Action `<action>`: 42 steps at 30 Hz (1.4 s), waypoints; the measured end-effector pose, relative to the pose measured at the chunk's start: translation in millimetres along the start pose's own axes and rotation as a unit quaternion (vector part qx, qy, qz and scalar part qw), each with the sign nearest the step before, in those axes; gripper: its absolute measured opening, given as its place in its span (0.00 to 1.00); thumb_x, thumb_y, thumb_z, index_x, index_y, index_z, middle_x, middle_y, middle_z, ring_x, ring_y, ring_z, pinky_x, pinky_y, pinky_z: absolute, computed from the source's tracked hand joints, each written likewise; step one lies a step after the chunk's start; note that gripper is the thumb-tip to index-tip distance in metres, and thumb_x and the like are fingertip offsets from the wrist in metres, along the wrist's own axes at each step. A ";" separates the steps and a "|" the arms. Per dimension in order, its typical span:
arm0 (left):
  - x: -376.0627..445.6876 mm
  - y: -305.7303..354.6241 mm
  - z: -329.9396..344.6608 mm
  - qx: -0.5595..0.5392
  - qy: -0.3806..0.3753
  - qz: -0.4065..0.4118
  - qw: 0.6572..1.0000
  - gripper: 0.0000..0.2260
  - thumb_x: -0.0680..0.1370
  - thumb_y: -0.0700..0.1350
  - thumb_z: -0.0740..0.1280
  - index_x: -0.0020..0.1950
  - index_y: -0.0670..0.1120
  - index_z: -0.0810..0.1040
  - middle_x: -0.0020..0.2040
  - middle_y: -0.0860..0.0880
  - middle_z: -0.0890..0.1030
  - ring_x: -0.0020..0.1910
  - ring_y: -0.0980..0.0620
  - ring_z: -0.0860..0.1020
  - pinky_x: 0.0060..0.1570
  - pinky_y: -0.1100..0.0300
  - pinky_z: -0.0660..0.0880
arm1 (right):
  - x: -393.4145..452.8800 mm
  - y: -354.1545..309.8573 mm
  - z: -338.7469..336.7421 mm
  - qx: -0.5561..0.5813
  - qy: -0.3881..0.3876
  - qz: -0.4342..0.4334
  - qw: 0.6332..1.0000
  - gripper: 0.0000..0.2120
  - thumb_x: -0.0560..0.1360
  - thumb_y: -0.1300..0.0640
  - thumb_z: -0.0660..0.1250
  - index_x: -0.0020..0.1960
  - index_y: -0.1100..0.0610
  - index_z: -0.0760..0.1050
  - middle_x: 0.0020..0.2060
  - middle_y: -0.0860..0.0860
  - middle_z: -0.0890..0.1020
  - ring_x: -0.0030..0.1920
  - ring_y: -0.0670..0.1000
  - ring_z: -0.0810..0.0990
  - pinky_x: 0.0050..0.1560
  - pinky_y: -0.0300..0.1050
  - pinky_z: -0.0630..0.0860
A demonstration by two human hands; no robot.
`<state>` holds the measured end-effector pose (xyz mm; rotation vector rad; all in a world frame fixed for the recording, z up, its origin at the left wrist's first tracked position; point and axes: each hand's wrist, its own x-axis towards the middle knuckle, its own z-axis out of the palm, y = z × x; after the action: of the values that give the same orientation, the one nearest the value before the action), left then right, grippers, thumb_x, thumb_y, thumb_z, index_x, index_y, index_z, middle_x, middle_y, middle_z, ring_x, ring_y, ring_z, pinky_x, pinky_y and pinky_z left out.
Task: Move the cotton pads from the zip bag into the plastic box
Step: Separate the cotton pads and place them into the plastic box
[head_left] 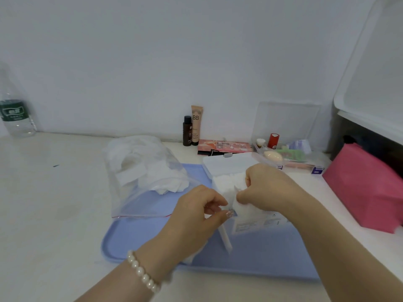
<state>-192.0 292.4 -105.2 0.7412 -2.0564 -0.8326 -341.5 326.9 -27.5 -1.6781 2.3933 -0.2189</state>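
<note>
Cotton pads [242,207] pinched between two hands above a blue tray [250,258].

Left hand [196,212], pearl bracelet [142,272] at the wrist, curls its fingers on a small clear packet [250,223]; right hand [263,187] pinches the white pads at the packet's mouth. Just behind the right hand sits the plastic box [224,164], white pads showing inside. To the left lies the zip bag [144,177], more pads heaped within, partly on the tray. Bottles [187,130], a palette [224,146] and a pink pouch [366,188] stand farther back.

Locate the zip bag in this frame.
In the head view, the zip bag lies left of centre, partly on the blue tray's far-left corner, left of the plastic box.
</note>
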 end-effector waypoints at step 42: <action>9.6 -2.4 -106.3 0.323 -0.037 -0.050 0.944 0.13 0.68 0.40 0.74 0.39 0.60 0.82 0.65 0.64 0.66 0.69 0.58 0.54 0.56 0.69 0.44 | -22.7 -34.2 18.5 -0.100 -0.012 -0.312 0.945 0.16 0.67 0.49 0.74 0.54 0.43 0.78 0.53 0.46 0.75 0.55 0.49 0.69 0.57 0.46 0.68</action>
<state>-109.0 251.7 -51.7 1.1854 -2.3951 -0.2159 -298.2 336.6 -35.2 -2.4764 1.8384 -0.0457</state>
